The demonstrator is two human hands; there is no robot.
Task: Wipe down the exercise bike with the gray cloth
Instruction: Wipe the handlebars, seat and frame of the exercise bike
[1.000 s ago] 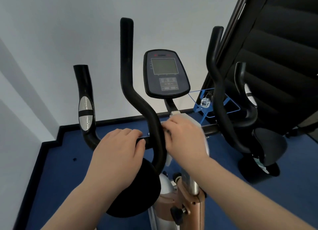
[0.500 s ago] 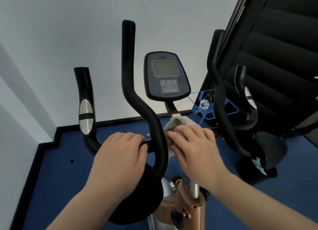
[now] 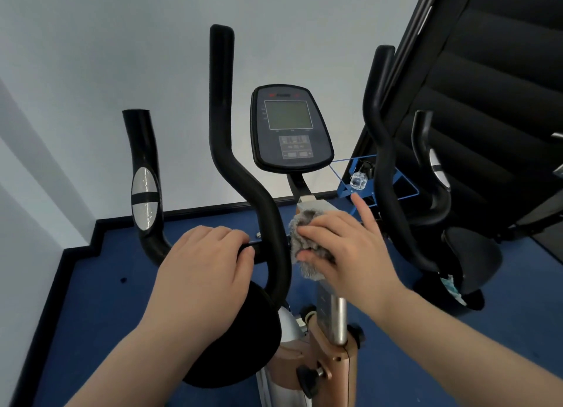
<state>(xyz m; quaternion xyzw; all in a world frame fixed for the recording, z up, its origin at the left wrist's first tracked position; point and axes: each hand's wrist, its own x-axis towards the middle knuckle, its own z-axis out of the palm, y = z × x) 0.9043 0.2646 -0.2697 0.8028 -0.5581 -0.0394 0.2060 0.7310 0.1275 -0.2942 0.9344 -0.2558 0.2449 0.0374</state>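
Observation:
The exercise bike stands right in front of me, with black curved handlebars (image 3: 231,169) and a grey console (image 3: 291,129) with a screen at centre. My left hand (image 3: 207,266) is curled around the horizontal crossbar left of the inner left handlebar. My right hand (image 3: 344,254) presses the fluffy gray cloth (image 3: 304,242) against the centre post just below the console stem, with fingers spread over the cloth and the thumb raised. The copper-coloured frame (image 3: 329,367) and a black adjusting knob (image 3: 307,376) show below.
A white wall is close behind the bike. Blue carpet (image 3: 106,300) with a black skirting edge covers the floor. A blue wire rack (image 3: 365,181) holding a small clear object stands right of the console. Black padded equipment (image 3: 487,102) rises at the right.
My right hand has slid down and slightly right on the centre post, and the gray cloth now shows under its fingers. My left hand has kept its hold on the crossbar.

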